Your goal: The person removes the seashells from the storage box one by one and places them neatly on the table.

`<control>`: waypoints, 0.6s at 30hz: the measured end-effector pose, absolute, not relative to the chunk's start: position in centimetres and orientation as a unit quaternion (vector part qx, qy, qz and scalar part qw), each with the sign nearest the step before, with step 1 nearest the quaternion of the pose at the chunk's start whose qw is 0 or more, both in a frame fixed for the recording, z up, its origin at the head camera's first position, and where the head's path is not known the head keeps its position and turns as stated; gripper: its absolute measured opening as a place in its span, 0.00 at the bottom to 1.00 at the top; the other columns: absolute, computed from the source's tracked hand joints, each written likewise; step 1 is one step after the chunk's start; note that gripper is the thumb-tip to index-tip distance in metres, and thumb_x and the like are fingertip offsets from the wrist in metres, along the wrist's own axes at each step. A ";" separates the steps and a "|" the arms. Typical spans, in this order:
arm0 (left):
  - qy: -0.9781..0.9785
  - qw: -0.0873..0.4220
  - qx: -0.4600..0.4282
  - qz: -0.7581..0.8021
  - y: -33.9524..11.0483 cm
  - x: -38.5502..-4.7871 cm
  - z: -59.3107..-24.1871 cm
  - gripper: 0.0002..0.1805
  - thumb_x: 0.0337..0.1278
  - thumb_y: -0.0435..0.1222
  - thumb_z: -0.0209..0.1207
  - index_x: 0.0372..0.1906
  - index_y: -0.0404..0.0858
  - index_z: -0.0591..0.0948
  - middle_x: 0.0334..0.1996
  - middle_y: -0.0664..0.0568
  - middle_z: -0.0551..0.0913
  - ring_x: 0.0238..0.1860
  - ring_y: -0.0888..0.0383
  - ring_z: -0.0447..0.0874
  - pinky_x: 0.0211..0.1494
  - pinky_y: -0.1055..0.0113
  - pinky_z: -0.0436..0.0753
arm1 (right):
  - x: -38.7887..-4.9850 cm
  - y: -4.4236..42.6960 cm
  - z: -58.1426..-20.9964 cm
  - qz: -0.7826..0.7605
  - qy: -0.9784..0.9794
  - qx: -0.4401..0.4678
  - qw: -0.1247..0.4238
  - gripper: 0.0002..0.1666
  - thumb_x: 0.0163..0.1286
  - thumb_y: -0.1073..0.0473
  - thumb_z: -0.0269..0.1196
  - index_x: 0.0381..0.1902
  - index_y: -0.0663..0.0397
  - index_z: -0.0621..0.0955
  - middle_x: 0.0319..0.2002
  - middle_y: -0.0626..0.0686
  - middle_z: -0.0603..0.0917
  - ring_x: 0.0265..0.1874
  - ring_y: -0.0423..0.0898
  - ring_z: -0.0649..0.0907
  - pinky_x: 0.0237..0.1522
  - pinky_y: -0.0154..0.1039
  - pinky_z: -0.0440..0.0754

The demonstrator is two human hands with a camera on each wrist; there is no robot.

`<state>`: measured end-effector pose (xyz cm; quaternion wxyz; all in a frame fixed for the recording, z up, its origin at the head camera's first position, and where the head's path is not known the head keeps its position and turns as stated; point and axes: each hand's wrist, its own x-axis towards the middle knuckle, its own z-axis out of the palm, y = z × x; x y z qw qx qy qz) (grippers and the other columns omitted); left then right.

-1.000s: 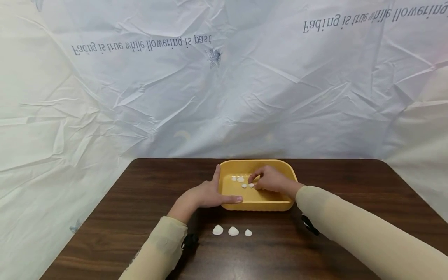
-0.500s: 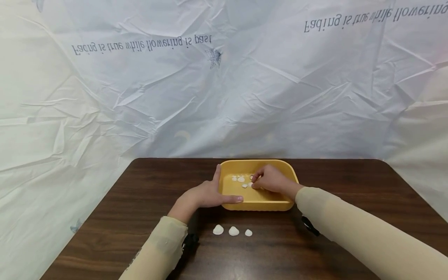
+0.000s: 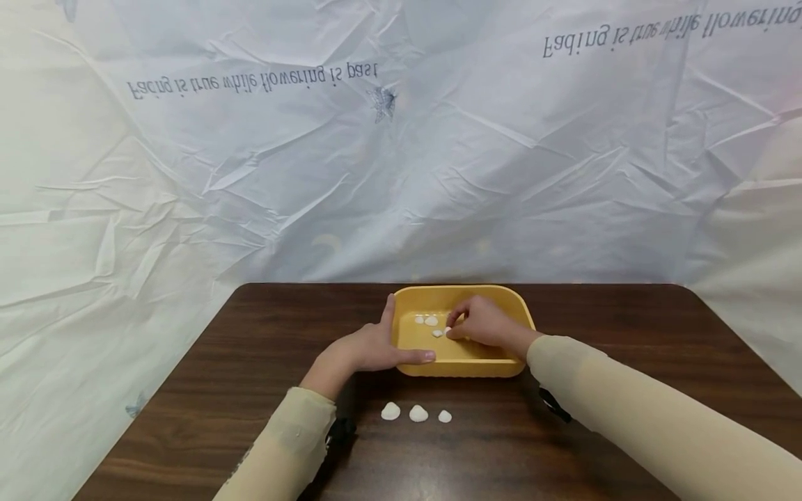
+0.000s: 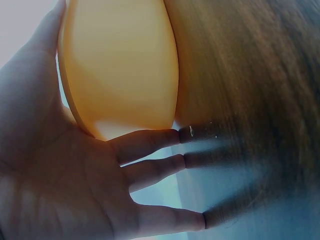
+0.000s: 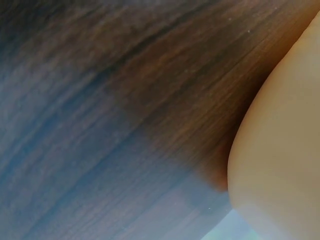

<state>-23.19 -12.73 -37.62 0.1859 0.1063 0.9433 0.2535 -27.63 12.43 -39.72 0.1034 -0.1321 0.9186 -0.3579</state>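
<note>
Inside the yellow tray (image 3: 464, 368), the right hand (image 3: 485, 324) seems to pinch a small shell (image 3: 447, 332) (fingertips partly hide it); the left hand (image 3: 372, 347) spreads straight fingers against the tray's end. A loose pinch could drop it, or fingertips knock the neighbouring shell (image 3: 437, 334).

Cream sleeves (image 3: 651, 410), black wrist-worn devices (image 3: 555, 405)
</note>
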 end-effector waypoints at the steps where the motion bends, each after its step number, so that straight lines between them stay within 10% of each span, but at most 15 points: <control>1: 0.943 0.186 0.106 0.254 -12.7 -23.2 -37.6 0.80 0.47 0.77 0.67 0.87 0.49 0.26 0.72 0.31 0.75 0.67 0.44 0.81 0.69 0.49 0.79 | -27.6 12.4 -39.7 -0.358 0.918 -0.137 0.103 0.03 0.67 0.60 0.75 0.37 0.53 0.91 0.31 0.50 0.83 0.27 0.43 0.75 0.31 0.35 0.73; 18: 0.944 0.183 0.108 0.252 -12.6 -22.7 -37.4 0.80 0.48 0.76 0.67 0.87 0.48 0.26 0.71 0.30 0.76 0.68 0.43 0.81 0.69 0.49 0.79 | -27.5 12.2 -39.8 -0.359 0.915 -0.161 0.086 0.12 0.68 0.63 0.72 0.48 0.60 0.88 0.35 0.52 0.81 0.33 0.45 0.77 0.35 0.37 0.75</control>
